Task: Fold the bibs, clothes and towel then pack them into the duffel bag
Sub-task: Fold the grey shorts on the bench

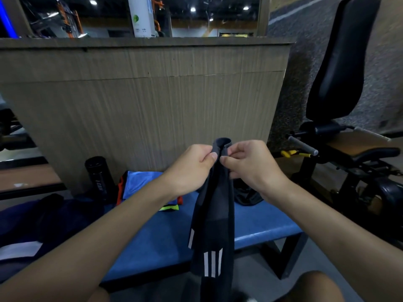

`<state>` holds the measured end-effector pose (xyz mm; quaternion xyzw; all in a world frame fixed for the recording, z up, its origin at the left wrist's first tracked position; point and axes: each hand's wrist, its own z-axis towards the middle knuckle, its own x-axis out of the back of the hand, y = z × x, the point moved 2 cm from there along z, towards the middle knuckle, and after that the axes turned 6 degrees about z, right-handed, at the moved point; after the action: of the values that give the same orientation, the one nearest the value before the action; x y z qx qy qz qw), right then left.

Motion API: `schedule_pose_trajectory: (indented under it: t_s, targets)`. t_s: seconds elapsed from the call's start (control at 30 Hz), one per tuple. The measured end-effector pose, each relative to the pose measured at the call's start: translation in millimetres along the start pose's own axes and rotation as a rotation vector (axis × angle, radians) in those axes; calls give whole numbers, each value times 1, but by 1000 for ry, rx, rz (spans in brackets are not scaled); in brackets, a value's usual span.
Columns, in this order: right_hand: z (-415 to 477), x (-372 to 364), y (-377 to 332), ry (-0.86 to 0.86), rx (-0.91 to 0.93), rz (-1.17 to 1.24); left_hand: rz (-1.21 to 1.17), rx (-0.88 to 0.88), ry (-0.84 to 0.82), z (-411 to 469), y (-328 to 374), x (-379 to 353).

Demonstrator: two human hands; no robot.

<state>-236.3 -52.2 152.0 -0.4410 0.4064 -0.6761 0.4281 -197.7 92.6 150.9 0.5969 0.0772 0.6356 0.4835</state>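
Dark garment hangs pinched at top between both hands' fingers.

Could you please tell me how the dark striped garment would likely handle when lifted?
Probably floppy: the dark striped garment hangs limp from the left hand and right hand. Likely light, since a pinch alone carries it. It may slip on the smooth-looking blue bench.

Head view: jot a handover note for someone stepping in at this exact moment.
The left hand and right hand both pinch the top edge of the dark striped garment, which hangs over the blue bench.
Done: the blue towel lies folded on the bibs there.
Left: fold this garment and the black garment behind it, then pack everything.
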Motion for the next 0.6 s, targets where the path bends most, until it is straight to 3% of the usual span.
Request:
schedule_pose_trajectory:
  t_s: [0.13,0.3,0.5,0.6]
  targets:
    - [0,1,1,-48,68,-100,-115,0,-86,0,-2,-1]
    - [-14,-2,-6,-381,100,120,-295,-9,-65,-4,-5,2]
    - [-12,1,2,-416,211,-55,-322,20,75,-4,-8,1]
    - [-8,5,3,-267,321,-127,-351,33,46,-6,-5,3]
